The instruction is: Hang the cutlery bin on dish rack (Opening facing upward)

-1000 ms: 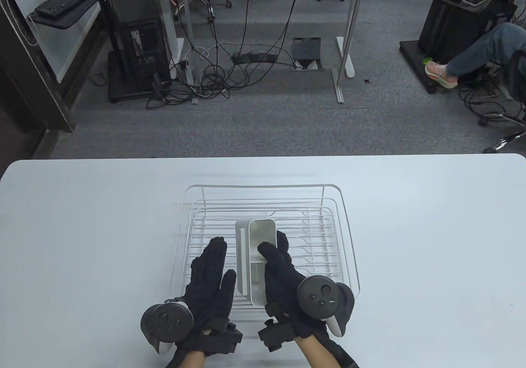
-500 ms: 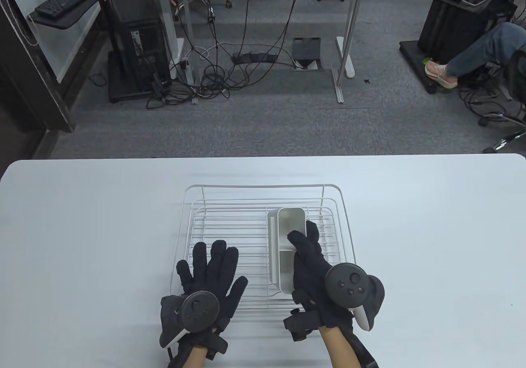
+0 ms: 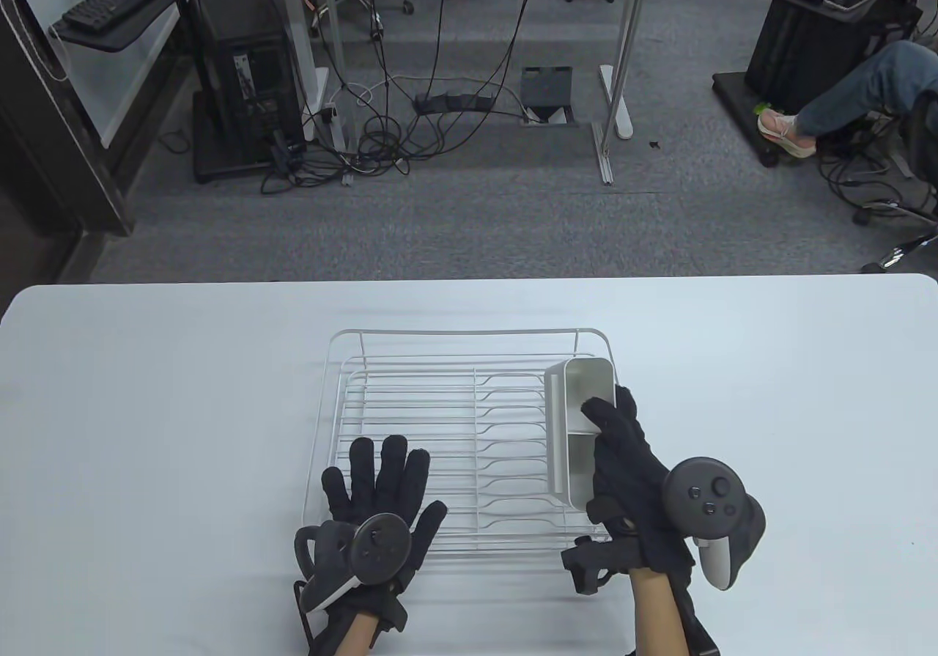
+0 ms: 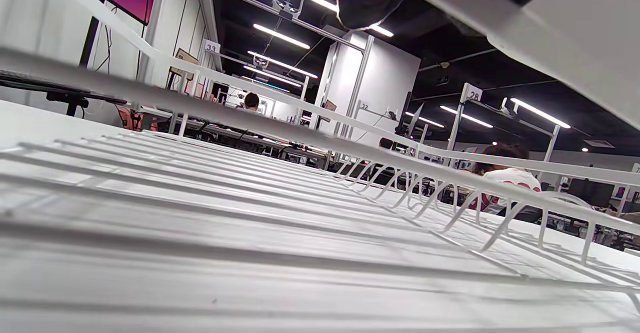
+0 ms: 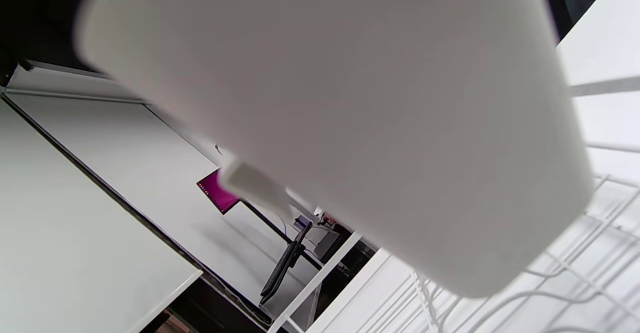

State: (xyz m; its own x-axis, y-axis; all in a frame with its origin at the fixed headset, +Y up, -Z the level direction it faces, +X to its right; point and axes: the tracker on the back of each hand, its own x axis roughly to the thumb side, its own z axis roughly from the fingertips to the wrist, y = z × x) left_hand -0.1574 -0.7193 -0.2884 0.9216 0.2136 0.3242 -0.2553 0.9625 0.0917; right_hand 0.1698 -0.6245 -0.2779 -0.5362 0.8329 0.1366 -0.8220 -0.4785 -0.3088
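1. Right hand [image 3: 630, 465] grips the white plastic 2-compartment cutlery bin [image 3: 575, 429], opening upward, over the white wire dish rack's [image 3: 469, 436] right edge.
2. Left hand [image 3: 377, 498] rests released, fingers spread, on the rack's near-left corner.

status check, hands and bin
Right hand grips cutlery bin, opening up, at dish rack right side, not visibly hooked. Left hand open over rack front. Nothing blocking.

A white table [image 3: 146, 407] is seen beneath the grip; tangled cables [image 3: 381, 135] and a computer tower [image 3: 245, 91] are spread on grey carpet well beyond it; a seated person's sandalled foot [image 3: 785, 134] is glimpsed far right of it.
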